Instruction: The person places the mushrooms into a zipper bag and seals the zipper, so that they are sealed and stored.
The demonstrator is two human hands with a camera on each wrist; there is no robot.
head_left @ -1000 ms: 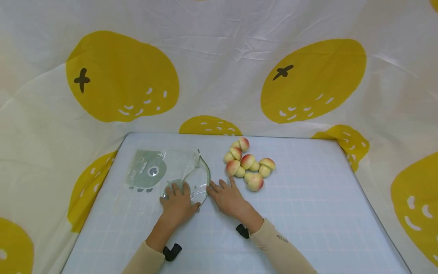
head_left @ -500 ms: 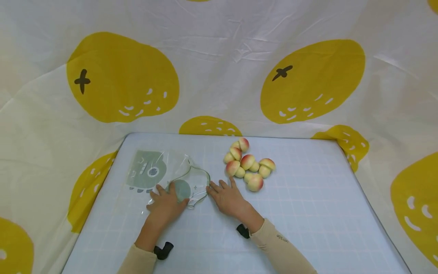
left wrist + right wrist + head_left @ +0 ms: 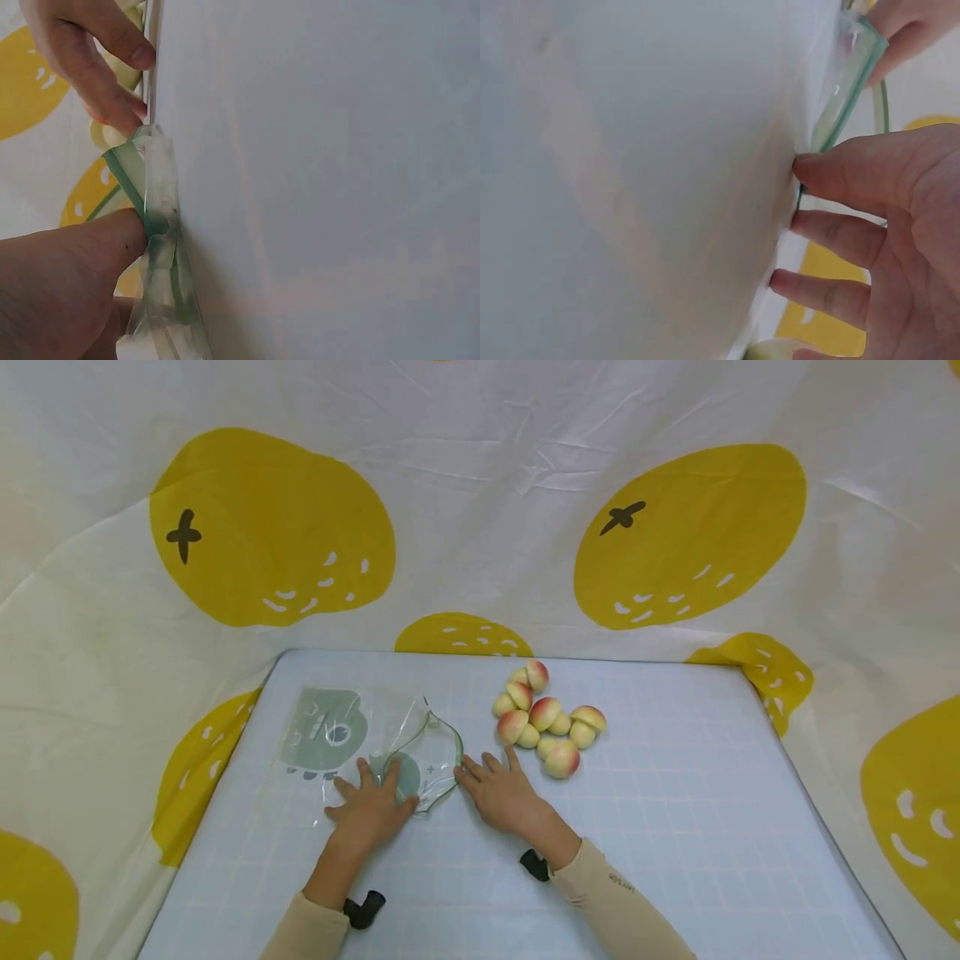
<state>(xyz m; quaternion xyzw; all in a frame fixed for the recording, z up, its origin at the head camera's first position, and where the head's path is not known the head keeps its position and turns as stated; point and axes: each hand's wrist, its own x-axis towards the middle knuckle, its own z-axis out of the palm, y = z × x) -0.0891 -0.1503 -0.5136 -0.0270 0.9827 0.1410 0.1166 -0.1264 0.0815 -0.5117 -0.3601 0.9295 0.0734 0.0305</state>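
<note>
A clear plastic zip bag [image 3: 442, 747] with a green-edged mouth and a printed green creature lies flat on the left half of the table. Its mouth faces right and gapes. My left hand [image 3: 367, 812] rests on the bag with fingers spread, the thumb by the lip of the mouth; in the left wrist view that thumb [image 3: 124, 232] touches the green strip. At the mouth's right edge, my right hand [image 3: 497, 793] presses its fingertips down, fingers extended. The right wrist view shows its thumb [image 3: 840, 169] at the bag's green edge [image 3: 855, 94].
Several mushroom-shaped pieces [image 3: 561, 758], pale yellow with reddish caps, lie clustered just beyond my right hand. The table [image 3: 675, 827] has a pale checked cover. A white cloth with yellow fruit prints [image 3: 480, 527] hangs behind and at the sides.
My left hand has slid left along the bag, uncovering more of its print, and the upper lip of the mouth has drawn back left. The right hand has stayed put.
</note>
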